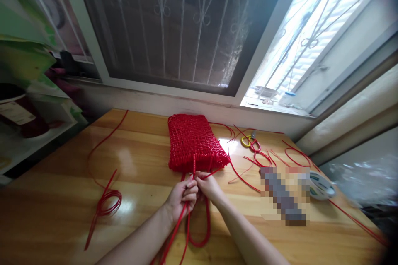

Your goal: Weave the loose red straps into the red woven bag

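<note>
A red woven cord bag [194,140] lies on the wooden table, its near edge just beyond my hands. A short braided length of red cord [194,165] runs from that edge down to my fingers. My left hand [183,194] is closed around the red cords, with loose ends trailing below it toward me. Pressed close beside it, my right hand [207,186] pinches red cord too; its fingertips are partly hidden. A thicker red cord loop [207,232] hangs down under the hands onto the table.
A coil of red cord [110,203] lies at left on the table [143,223]. Scissors [250,143] with yellow and red handles rest at right among loose cord pieces. A white tape-like roll [321,186] and a blurred-out object [282,196] lie nearer. A window stands behind.
</note>
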`<state>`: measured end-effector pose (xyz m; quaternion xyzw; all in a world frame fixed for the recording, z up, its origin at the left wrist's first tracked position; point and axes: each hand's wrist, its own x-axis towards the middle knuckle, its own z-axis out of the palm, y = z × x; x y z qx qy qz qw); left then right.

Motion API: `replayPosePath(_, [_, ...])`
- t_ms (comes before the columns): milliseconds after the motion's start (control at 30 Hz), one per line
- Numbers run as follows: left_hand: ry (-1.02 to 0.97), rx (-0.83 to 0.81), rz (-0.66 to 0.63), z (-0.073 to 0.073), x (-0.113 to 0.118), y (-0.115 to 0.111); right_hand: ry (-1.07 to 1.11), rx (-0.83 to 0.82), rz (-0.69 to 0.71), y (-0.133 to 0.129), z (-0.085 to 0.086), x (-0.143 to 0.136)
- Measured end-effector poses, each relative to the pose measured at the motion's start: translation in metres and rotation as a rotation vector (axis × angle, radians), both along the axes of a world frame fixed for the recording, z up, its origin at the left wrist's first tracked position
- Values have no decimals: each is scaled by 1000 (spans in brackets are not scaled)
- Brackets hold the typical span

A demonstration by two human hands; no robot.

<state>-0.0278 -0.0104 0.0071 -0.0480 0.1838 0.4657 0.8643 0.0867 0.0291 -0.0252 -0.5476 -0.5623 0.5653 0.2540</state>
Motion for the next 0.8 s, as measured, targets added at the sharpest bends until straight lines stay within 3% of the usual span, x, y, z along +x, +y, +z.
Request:
replayPosePath(200, [613, 289, 136, -16, 2, 4, -53, -135, 280, 6, 18, 26])
replayPosePath(267, [736, 313, 171, -22, 0, 6, -126, -94, 293, 11, 31, 36])
replayPosePath(400, [839, 323, 196, -29, -1, 11, -292, 311, 21, 28, 61, 49])
replayPosePath(467, [884, 320, 202, -32, -1, 13, -327, 562, -29, 35, 70, 48])
replayPosePath(600, [982, 303, 229, -35, -3, 16, -401, 822, 200, 48, 64, 32])
replayPosePath(667, [1002, 299, 248, -35, -5, 19, -471, 831, 267, 54, 53, 21])
replayPosePath(800, [1049, 297, 293, -31, -11, 28, -604, 818, 247, 64, 40, 1])
